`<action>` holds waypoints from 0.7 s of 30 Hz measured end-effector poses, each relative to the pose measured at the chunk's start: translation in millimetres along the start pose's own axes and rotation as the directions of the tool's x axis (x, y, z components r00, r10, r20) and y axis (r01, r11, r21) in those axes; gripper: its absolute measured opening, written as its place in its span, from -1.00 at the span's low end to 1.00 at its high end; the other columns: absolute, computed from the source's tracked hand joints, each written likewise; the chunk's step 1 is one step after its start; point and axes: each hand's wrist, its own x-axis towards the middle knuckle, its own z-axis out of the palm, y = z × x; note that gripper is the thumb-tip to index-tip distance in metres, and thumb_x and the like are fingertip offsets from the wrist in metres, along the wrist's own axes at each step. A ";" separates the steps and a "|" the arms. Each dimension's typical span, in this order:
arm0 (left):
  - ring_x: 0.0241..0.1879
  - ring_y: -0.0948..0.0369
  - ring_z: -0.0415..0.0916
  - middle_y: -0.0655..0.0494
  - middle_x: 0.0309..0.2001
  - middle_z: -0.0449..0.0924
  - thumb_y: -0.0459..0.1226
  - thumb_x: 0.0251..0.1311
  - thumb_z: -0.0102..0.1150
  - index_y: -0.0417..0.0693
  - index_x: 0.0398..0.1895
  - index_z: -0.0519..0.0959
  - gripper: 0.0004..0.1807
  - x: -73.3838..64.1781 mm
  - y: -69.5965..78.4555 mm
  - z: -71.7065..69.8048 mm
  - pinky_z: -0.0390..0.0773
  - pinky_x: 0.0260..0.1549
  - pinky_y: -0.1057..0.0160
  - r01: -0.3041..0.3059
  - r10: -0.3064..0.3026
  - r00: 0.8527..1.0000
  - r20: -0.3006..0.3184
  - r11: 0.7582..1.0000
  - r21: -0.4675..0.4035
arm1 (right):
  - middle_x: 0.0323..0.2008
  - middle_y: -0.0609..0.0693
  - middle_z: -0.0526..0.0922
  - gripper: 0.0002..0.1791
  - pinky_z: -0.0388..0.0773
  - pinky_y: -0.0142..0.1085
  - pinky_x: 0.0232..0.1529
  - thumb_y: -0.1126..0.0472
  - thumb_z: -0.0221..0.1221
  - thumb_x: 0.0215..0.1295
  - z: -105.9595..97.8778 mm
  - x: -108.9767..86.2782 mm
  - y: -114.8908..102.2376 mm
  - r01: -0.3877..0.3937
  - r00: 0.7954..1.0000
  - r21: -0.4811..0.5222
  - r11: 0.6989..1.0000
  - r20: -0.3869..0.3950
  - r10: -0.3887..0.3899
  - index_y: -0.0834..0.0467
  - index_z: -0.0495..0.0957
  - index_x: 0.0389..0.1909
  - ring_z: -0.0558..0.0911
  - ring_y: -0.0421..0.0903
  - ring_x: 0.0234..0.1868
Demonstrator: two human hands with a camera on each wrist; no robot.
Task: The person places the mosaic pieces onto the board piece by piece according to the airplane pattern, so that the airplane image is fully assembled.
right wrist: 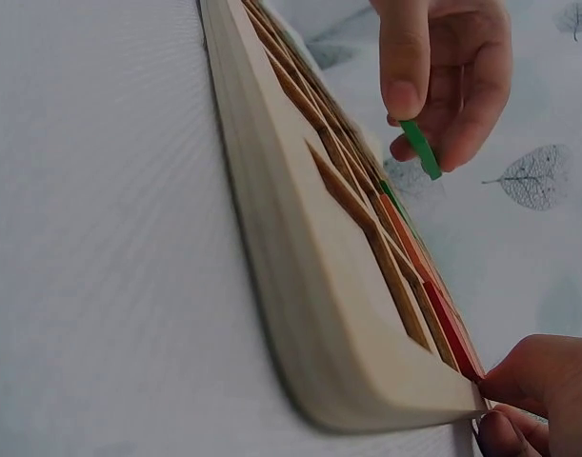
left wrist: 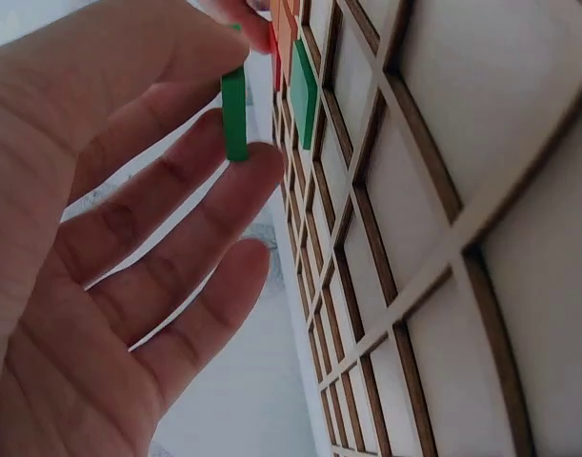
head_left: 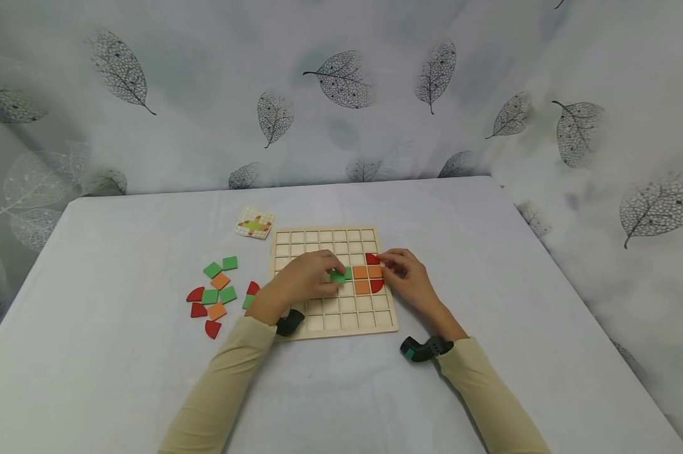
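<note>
A wooden grid board point(head_left: 332, 315) lies on the white table. In its right part sit three orange squares point(head_left: 367, 272), a red quarter-round point(head_left: 377, 285) and a green square point(head_left: 348, 272). My left hand point(head_left: 331, 270) hovers over the board's middle and pinches a green square piece point(left wrist: 234, 114) on edge between thumb and fingertips point(left wrist: 257, 157), just above an empty cell beside the placed green square point(left wrist: 303, 81). My right hand point(head_left: 384, 260) is at the board's right edge; its curled fingers point(right wrist: 533, 376) pinch a red piece point(head_left: 372, 258) lying in a cell above the orange ones.
Several loose green, orange and red pieces point(head_left: 216, 293) lie left of the board. A small pattern card point(head_left: 255, 223) sits behind the board's far left corner. A leaf-print cloth point(head_left: 341, 82) hangs behind the table and along its right side.
</note>
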 end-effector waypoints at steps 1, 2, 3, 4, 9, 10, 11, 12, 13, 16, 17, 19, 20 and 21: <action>-0.16 0.14 0.57 0.01 -0.10 0.62 -0.36 0.15 0.25 -0.19 -0.13 0.66 -0.79 0.9 0.3 0.8 0.55 -0.09 0.23 -0.008 0.008 1.000 0.017 1.000 -0.023 | 0.03 0.19 0.53 -0.71 0.46 -0.44 -0.14 0.39 0.17 0.31 0.0 0.0 0.0 0.000 1.000 0.000 1.000 0.000 0.000 0.32 0.61 0.03 0.52 0.00 -0.12; -0.16 0.14 0.57 0.01 -0.10 0.62 -0.37 0.15 0.25 -0.20 -0.14 0.66 -0.80 1.6 0.7 1.5 0.55 -0.10 0.24 -0.019 0.020 0.999 0.032 0.999 -0.044 | 0.03 0.19 0.53 -0.71 0.46 -0.43 -0.14 0.39 0.17 0.31 -0.1 -0.1 0.1 -0.002 1.000 -0.001 1.000 -0.001 0.002 0.32 0.61 0.03 0.53 -0.01 -0.12; -0.16 0.14 0.57 0.00 -0.11 0.62 -0.38 0.15 0.25 -0.21 -0.14 0.66 -0.80 2.4 0.7 2.4 0.55 -0.09 0.26 -0.020 0.023 0.999 0.047 0.998 -0.061 | 0.03 0.19 0.53 -0.71 0.46 -0.43 -0.14 0.39 0.17 0.31 -0.2 -0.1 0.1 -0.001 1.000 -0.003 1.000 -0.001 0.001 0.32 0.61 0.03 0.53 -0.01 -0.12; -0.15 0.14 0.56 0.00 -0.10 0.61 -0.38 0.15 0.26 -0.22 -0.15 0.66 -0.80 3.1 0.8 3.3 0.55 -0.09 0.26 -0.018 0.022 0.998 0.059 0.997 -0.075 | 0.03 0.19 0.53 -0.71 0.46 -0.42 -0.14 0.39 0.17 0.31 -0.2 -0.1 0.3 -0.001 1.000 -0.004 1.000 -0.002 0.001 0.32 0.61 0.03 0.53 -0.01 -0.12; -0.13 0.15 0.55 -0.01 -0.10 0.59 -0.37 0.16 0.26 -0.20 -0.16 0.66 -0.82 5.2 2.3 7.2 0.54 -0.07 0.27 0.013 -0.005 0.996 0.092 0.996 -0.085 | 0.03 0.19 0.53 -0.71 0.47 -0.42 -0.14 0.39 0.17 0.31 -0.2 0.0 0.7 0.002 1.000 -0.002 1.000 -0.001 -0.003 0.32 0.61 0.03 0.53 0.00 -0.12; -0.14 0.15 0.55 0.00 -0.10 0.59 -0.36 0.17 0.27 -0.20 -0.16 0.66 -0.82 5.4 2.8 7.7 0.54 -0.07 0.26 0.018 -0.011 0.995 0.095 0.997 -0.076 | 0.03 0.19 0.53 -0.71 0.47 -0.42 -0.14 0.39 0.17 0.31 -0.2 0.0 0.9 0.002 1.000 -0.001 1.000 -0.001 -0.002 0.32 0.61 0.03 0.53 0.00 -0.12; -0.14 0.15 0.55 0.00 -0.10 0.59 -0.36 0.17 0.27 -0.19 -0.16 0.66 -0.82 5.7 3.1 8.3 0.54 -0.07 0.26 0.024 -0.017 0.995 0.098 0.997 -0.067 | 0.03 0.19 0.53 -0.71 0.47 -0.42 -0.14 0.39 0.17 0.31 -0.1 0.1 0.9 0.004 1.000 0.001 1.000 -0.001 -0.004 0.33 0.61 0.03 0.53 0.00 -0.12; -0.15 0.16 0.54 0.01 -0.10 0.59 -0.35 0.18 0.27 -0.18 -0.16 0.66 -0.83 6.0 3.5 8.7 0.54 -0.08 0.26 0.028 -0.022 0.995 0.099 0.998 -0.051 | 0.02 0.19 0.53 -0.71 0.47 -0.42 -0.14 0.39 0.17 0.31 -0.1 0.1 1.0 0.004 1.000 0.001 1.000 -0.001 -0.004 0.33 0.61 0.03 0.53 0.00 -0.12; -0.15 0.17 0.54 0.02 -0.11 0.59 -0.35 0.18 0.27 -0.18 -0.17 0.66 -0.83 6.3 4.0 9.1 0.54 -0.08 0.26 0.030 -0.026 0.995 0.099 0.999 -0.037 | 0.02 0.19 0.53 -0.71 0.47 -0.42 -0.14 0.39 0.17 0.31 -0.1 0.1 1.1 0.004 1.000 0.000 1.000 -0.001 -0.004 0.32 0.61 0.03 0.53 0.00 -0.12; -0.17 0.18 0.54 0.05 -0.12 0.60 -0.33 0.17 0.29 -0.15 -0.18 0.67 -0.84 7.6 4.9 10.2 0.53 -0.08 0.25 0.028 -0.029 0.995 0.100 1.000 0.010 | 0.03 0.19 0.53 -0.71 0.47 -0.42 -0.14 0.40 0.16 0.31 -0.1 0.3 1.4 0.003 1.000 -0.004 1.000 -0.001 -0.003 0.32 0.61 0.03 0.53 -0.01 -0.12; -0.17 0.18 0.55 0.06 -0.13 0.61 -0.33 0.16 0.29 -0.14 -0.18 0.68 -0.84 8.0 5.1 10.8 0.53 -0.07 0.25 0.027 -0.029 0.994 0.102 0.999 0.024 | 0.03 0.19 0.53 -0.71 0.47 -0.42 -0.14 0.40 0.16 0.31 -0.1 0.4 1.3 0.003 1.000 -0.005 1.000 -0.001 -0.003 0.32 0.61 0.03 0.53 -0.01 -0.12; -0.18 0.19 0.55 0.08 -0.16 0.62 -0.33 0.15 0.30 -0.14 -0.20 0.69 -0.84 8.9 5.3 11.8 0.53 -0.07 0.26 0.019 -0.023 0.994 0.108 0.999 0.032 | 0.03 0.19 0.53 -0.71 0.47 -0.43 -0.14 0.40 0.16 0.31 0.0 0.3 1.2 0.001 1.000 -0.006 1.000 -0.001 -0.001 0.32 0.61 0.03 0.53 -0.01 -0.12; -0.18 0.19 0.55 0.08 -0.17 0.62 -0.34 0.14 0.30 -0.14 -0.20 0.69 -0.84 9.1 5.3 12.4 0.52 -0.07 0.26 0.018 -0.021 0.993 0.112 0.999 0.029 | 0.03 0.19 0.53 -0.71 0.47 -0.43 -0.14 0.40 0.16 0.31 0.0 0.3 1.2 0.001 1.000 -0.006 1.000 -0.002 -0.001 0.32 0.61 0.03 0.53 -0.01 -0.12; -0.18 0.19 0.54 0.09 -0.18 0.63 -0.34 0.14 0.30 -0.14 -0.21 0.69 -0.85 9.3 5.3 12.9 0.52 -0.08 0.27 0.014 -0.017 0.993 0.115 1.000 0.023 | 0.03 0.19 0.53 -0.71 0.47 -0.43 -0.14 0.40 0.16 0.31 0.1 0.2 1.0 0.000 1.000 -0.006 1.000 -0.002 0.000 0.33 0.61 0.03 0.53 0.00 -0.12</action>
